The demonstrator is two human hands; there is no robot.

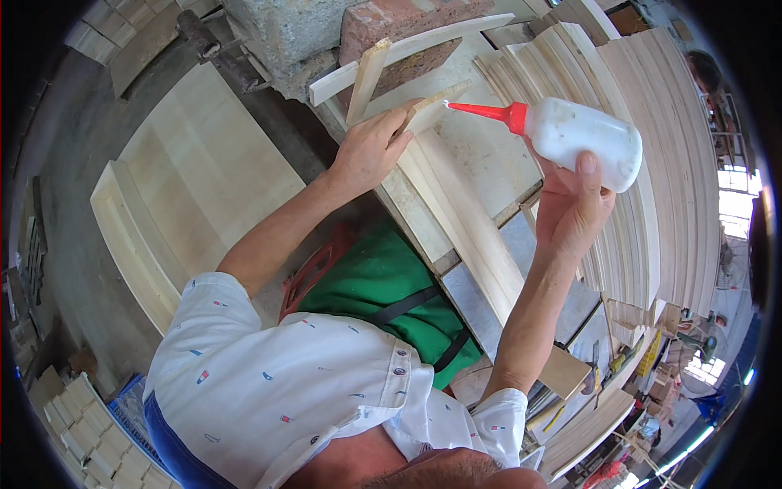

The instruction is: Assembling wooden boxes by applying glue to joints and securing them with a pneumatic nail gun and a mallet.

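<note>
My right hand (574,204) is wrapped round a white squeeze bottle (582,134) with a long red nozzle, tilted on its side. The nozzle's tip, with a bit of white on it, points left and is at or close to the edge of a small wooden board (430,114). That board is gripped by my left hand (371,151), fingers closed on its near end. Below it a long pale wooden strip (464,216) lies along the worktable (489,98). A short wooden stick (368,80) leans just beyond my left hand.
Stacks of long boards (652,155) rise right of the bottle. A reddish brick (403,33), a curved strip (411,55) and a concrete block (285,37) stand at the back. To the left is a large pale wooden panel (212,155). Tools (607,371) lie lower right.
</note>
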